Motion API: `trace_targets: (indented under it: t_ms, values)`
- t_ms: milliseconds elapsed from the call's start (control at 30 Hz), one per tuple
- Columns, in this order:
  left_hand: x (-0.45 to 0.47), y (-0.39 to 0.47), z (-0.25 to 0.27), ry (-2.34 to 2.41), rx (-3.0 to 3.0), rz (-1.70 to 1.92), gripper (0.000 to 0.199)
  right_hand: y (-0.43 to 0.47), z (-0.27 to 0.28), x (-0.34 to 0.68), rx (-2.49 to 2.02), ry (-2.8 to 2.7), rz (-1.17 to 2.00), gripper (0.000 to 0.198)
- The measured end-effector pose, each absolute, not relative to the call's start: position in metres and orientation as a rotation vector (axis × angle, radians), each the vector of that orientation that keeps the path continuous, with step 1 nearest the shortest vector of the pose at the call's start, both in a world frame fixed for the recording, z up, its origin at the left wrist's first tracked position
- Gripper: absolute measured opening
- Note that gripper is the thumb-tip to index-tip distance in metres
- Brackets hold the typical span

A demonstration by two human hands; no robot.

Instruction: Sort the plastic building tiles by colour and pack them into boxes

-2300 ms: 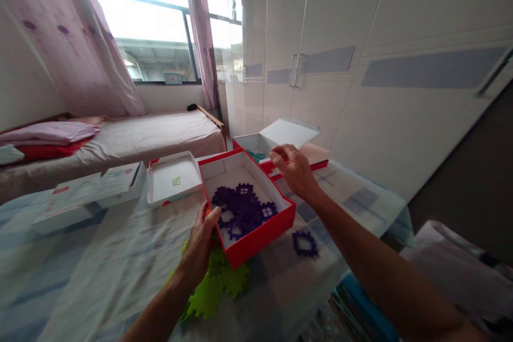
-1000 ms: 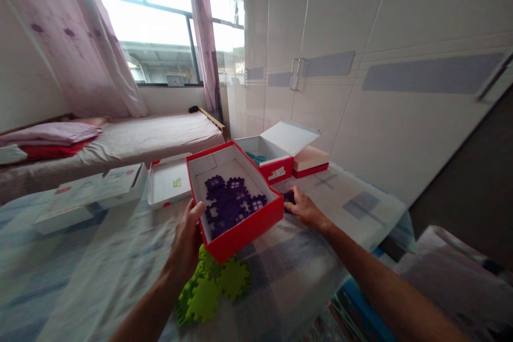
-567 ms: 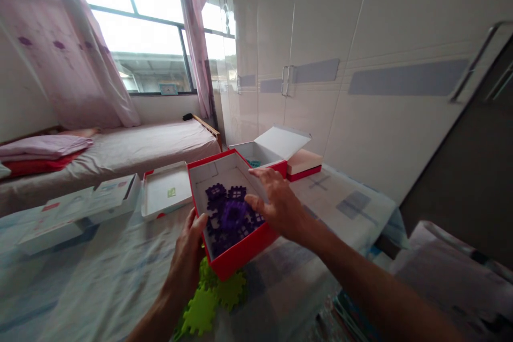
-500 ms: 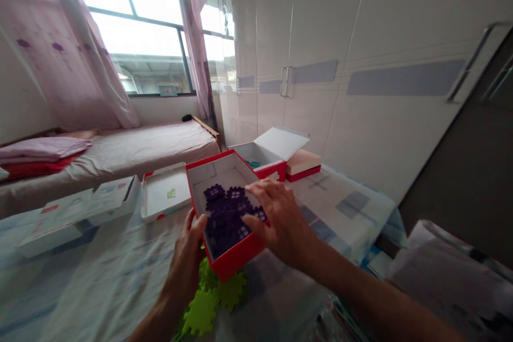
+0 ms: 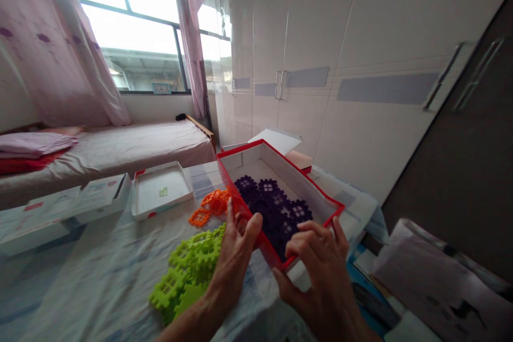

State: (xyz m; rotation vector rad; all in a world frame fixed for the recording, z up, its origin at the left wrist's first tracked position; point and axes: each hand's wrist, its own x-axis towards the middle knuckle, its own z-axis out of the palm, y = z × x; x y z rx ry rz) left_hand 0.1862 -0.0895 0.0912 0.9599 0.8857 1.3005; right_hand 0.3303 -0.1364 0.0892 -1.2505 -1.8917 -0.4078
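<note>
Since the red box [image 5: 237,200] shifted, orange pcs [image 5: 217,201] left of it show, & it's prob steadier w/ L hand [image 5: 237,248] + R hand [image 5: 318,270] fingers clamped on it.

I'm getting daylight thru the window [image 5: 136,32], badly blown out; dim elsewhere, esp. far R. Glare on wardrobe [image 5: 304,37] near it; purple pieces [image 5: 264,212] almost blk. Edges stretched, detail a bit soft.
</note>
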Motion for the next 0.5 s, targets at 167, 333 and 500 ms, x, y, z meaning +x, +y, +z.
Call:
trace_targets:
  t_ms: [167, 333, 500]
  values:
    - [0.185, -0.084, 0.089, 0.893, 1.088, 1.255, 0.064, -0.132, 0.089, 0.406, -1.323, -1.854, -0.563, 0.012]
    - [0.134, -0.063, 0.075, 1.041, 1.152, 1.478, 0.055, -0.114, 0.076, 0.483, -1.485, -1.847, -0.683, 0.017]
    - [0.057, -0.033, 0.055, 1.377, 1.263, 1.740, 0.056, -0.089, 0.050, 0.524, -1.581, -1.904, -0.595, 0.028]
